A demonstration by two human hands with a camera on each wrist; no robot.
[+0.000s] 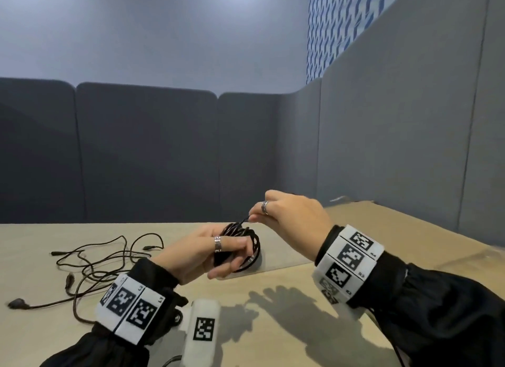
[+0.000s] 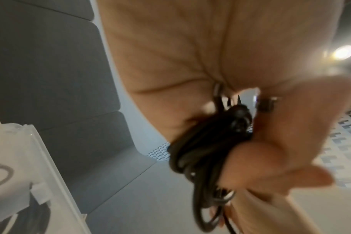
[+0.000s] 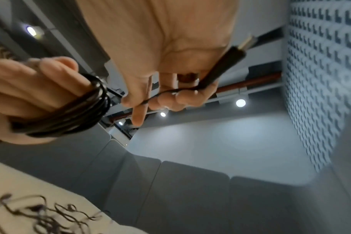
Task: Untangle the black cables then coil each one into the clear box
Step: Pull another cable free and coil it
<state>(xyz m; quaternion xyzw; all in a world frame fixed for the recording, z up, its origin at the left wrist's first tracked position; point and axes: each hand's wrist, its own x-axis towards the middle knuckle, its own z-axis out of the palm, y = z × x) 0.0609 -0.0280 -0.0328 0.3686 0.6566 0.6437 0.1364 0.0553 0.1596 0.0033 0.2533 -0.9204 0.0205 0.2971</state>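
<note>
My left hand (image 1: 207,254) holds a coil of black cable (image 1: 243,238) wound round its fingers, above the table. The coil (image 2: 200,142) shows close up in the left wrist view. My right hand (image 1: 276,211) is just right of and above the coil and pinches the cable's free end, a short strand running down into the coil. In the right wrist view the fingers (image 3: 166,98) grip the strand, with the USB plug (image 3: 228,61) sticking out past the palm. More tangled black cables (image 1: 101,262) lie on the table to the left. The clear box (image 2: 36,158) sits below my left hand with dark cable inside.
Grey padded partitions (image 1: 147,153) close off the far and right sides of the light wooden table (image 1: 273,325). A white marker-tagged camera unit (image 1: 203,328) hangs under my left wrist. The tangled cables (image 3: 40,218) spread toward the table's left edge.
</note>
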